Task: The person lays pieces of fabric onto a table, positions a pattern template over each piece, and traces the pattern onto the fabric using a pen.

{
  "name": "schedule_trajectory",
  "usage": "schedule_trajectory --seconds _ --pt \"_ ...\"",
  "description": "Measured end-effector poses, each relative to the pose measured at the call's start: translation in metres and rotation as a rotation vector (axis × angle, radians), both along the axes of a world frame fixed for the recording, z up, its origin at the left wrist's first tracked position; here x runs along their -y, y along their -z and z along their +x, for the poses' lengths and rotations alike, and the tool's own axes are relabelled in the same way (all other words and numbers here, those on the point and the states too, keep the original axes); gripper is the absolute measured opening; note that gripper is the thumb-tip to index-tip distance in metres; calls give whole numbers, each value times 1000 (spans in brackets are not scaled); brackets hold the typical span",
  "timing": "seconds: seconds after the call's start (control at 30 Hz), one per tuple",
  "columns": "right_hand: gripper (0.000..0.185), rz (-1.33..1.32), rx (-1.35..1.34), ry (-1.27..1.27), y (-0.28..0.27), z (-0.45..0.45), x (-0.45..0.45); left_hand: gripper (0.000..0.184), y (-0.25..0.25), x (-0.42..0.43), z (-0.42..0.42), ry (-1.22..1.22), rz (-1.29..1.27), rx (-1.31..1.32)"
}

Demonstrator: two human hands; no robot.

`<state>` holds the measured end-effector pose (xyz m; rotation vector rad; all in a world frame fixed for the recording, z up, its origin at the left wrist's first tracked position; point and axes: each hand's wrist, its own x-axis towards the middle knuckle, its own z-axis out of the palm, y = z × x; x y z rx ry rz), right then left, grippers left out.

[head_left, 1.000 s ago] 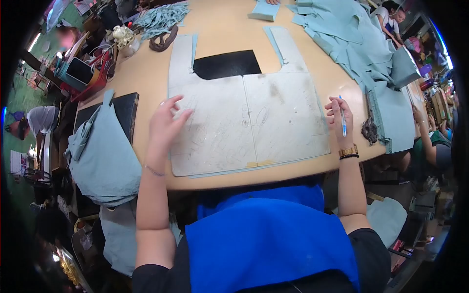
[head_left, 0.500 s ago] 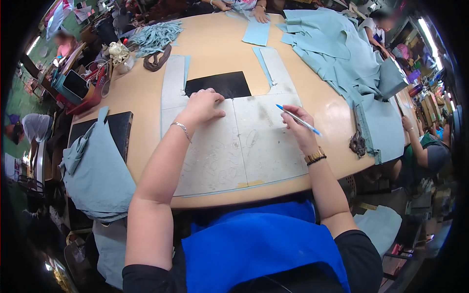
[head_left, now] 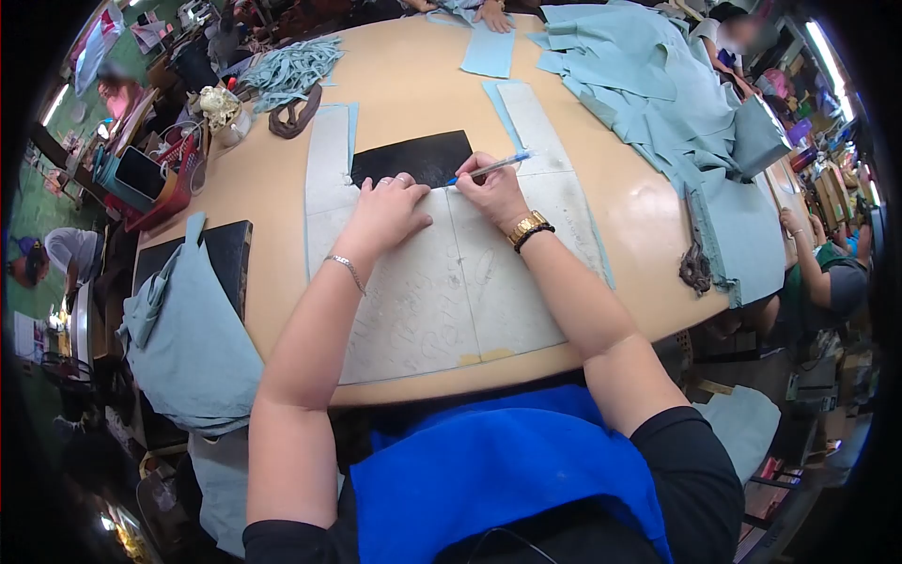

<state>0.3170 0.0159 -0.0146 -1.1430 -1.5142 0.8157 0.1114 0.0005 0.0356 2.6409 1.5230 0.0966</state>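
My left hand (head_left: 387,214) rests with its fingers apart on the upper edge of a pale card template (head_left: 413,291) marked with handwriting. In my right hand (head_left: 496,193) is a blue pen (head_left: 500,164), its tip at the template's inner edge, just right of my left hand. A black panel (head_left: 413,158) shows in the template's cut-out, partly behind my left fingers. Light blue fabric (head_left: 353,132) peeks out along the template's edges, beneath it.
Cloth strips (head_left: 296,70) and a brown loop (head_left: 294,113) lie at the back left. Draped fabric (head_left: 193,338) covers a black board on the left. A large fabric pile (head_left: 648,94) spreads at the right. Across the table, another person's hand (head_left: 492,14) touches a fabric piece (head_left: 489,52).
Both hands have come inward to the template's cut-out edge; the left has come down on it. The pen, still in my right hand, has moved left and its tip now meets that edge.
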Motion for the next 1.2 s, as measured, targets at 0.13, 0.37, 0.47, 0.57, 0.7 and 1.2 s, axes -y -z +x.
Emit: schedule_trajectory --seconds 0.13,0.37,0.47,0.57,0.7,1.2 --pt "10 33 73 -13 1 -3 1 41 0 8 -2 21 10 22" --pt "10 72 125 5 5 -6 1 36 25 22 0 -14 141 143" --pt "9 59 96 -18 3 -5 4 35 39 28 2 -61 211 215" --pt "8 53 147 23 0 -7 4 37 46 32 3 -66 272 262" --pt "7 65 101 -22 7 -4 -1 38 43 32 2 -72 247 282" --pt "7 52 99 -17 4 -6 1 43 38 36 -1 -89 142 228"
